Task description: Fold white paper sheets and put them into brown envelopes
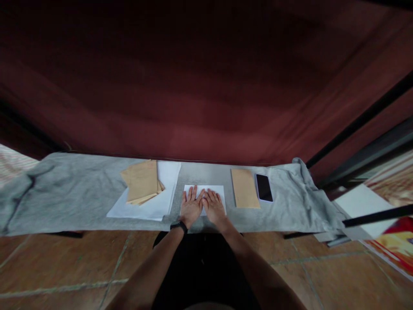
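Left hand (191, 209) and right hand (214, 209) lie flat, fingers spread, on white paper (220, 189); even pressure likely keeps it square.

Paper (217, 188) on cloth (200, 173), envelopes (142, 178) on sheets (169, 181) to its left, single envelope (245, 189) then phone (264, 188) right

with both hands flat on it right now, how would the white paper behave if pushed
The white paper looks thin and flat, so it is probably light and bends easily. With the left hand and right hand resting on it, it may buckle rather than slide.
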Demonstrator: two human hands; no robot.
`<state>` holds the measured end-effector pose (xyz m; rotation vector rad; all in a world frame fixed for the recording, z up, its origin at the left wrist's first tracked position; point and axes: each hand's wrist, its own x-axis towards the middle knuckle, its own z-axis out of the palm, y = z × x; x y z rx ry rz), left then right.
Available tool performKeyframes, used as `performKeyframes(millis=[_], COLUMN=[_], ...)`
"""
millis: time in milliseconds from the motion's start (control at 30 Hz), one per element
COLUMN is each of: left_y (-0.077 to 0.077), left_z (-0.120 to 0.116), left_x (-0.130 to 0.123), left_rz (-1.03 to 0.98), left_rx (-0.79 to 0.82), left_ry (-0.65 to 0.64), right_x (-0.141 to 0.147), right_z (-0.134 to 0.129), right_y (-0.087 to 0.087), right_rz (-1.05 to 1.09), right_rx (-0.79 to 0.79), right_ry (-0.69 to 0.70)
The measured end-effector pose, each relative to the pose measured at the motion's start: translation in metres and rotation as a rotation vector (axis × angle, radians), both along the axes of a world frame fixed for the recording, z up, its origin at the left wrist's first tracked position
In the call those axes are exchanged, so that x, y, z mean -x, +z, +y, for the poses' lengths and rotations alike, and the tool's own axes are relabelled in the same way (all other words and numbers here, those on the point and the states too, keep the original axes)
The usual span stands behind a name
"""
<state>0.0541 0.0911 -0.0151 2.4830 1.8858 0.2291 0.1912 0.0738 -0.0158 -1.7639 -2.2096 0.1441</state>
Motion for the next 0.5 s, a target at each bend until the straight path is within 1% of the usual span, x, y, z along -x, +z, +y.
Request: performKeyframes(millis=[100, 200, 333, 500], left_y=[0.002, 0.001, -0.006, -0.015], left_z=[0.000, 0.001, 0.007, 0.012], left_x=[-0.001, -0.002, 0.000, 0.010], left_rz=[0.000, -0.014, -0.033, -0.081], left_rx=[-0.003, -0.017, -0.052, -0.125], left_ry=[0.009, 0.030, 0.077, 0.136], right_x=[0.000, -0.005, -0.013, -0.017], right_z=[0.013, 0.017, 0.017, 0.013], right_y=[-0.003, -0.010, -0.020, -0.029], right_rz=[-0.025, -0.044, -0.061, -0.041], right_rx=[0.023, -0.005, -0.065, -0.149], right_ry=[-0.035, -0.099, -0.173, -0.237])
